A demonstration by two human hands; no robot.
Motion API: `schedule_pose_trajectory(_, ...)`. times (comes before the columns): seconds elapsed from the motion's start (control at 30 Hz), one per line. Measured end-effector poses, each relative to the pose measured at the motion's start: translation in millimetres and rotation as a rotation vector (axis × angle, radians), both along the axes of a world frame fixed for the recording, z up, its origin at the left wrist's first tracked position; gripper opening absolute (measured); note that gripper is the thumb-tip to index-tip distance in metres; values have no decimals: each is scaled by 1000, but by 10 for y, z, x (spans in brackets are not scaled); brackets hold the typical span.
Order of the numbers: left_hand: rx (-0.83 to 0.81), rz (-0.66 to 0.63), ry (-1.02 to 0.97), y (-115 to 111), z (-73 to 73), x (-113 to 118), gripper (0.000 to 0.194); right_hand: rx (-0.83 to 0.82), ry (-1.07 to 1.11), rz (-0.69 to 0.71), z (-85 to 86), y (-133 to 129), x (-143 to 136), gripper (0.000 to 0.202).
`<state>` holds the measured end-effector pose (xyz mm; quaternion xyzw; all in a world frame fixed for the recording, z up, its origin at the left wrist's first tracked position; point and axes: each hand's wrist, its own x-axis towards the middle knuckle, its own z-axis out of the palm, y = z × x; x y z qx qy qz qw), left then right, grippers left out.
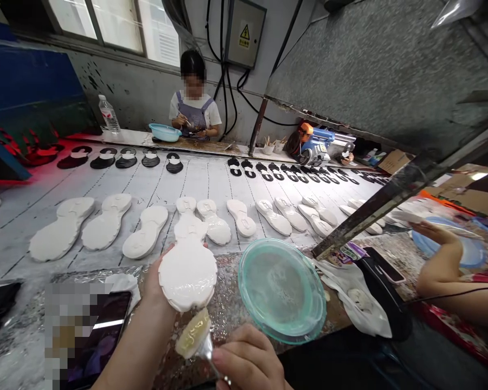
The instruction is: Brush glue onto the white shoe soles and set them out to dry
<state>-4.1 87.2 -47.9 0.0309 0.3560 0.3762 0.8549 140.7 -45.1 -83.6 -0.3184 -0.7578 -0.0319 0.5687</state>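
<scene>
A white shoe sole (188, 271) with a wet, shiny surface rests in my left hand (156, 287), whose fingers pass beneath it and are mostly hidden. My right hand (250, 360) is closed round the thin metal handle of a brush (195, 333) with a pale yellowish, wet head. The brush head is just below the sole's lower end. To the right of the sole stands a teal plastic basin (282, 290) with cloudy liquid. Beyond my hands, several white soles (146, 232) lie in a row on a pale, dash-lined belt (211, 179).
Black sole pieces (174, 163) line the belt's far side. A dark phone (101, 336) lies at left. A slanted metal post (374, 208) rises at right, near a co-worker's arm (443, 265). Another person (195, 111) sits across the belt.
</scene>
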Motion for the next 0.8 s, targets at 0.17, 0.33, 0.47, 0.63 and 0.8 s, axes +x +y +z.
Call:
schedule_pose_trajectory(0.17, -27, -41, -49, -43, 63, 7, 54, 68, 256, 3, 131, 51, -200, 34)
schedule_pose_trajectory(0.33, -16, -105, -100, -138, 217, -3, 43, -108, 684, -154, 181, -19, -320, 17)
schedule_pose_trajectory(0.47, -17, -184, -97, -188, 253, -14, 43, -332, 608, 64, 195, -69, -106, 19)
schedule_pose_trajectory(0.63, -27, -265, -164, -234, 241, -29, 51, -438, 749, 311, 114, -34, 49, 22)
schedule_pose_trajectory(0.8, -50, -307, -205, -238, 263, -19, 53, -623, 816, 440, 94, -42, 135, 20)
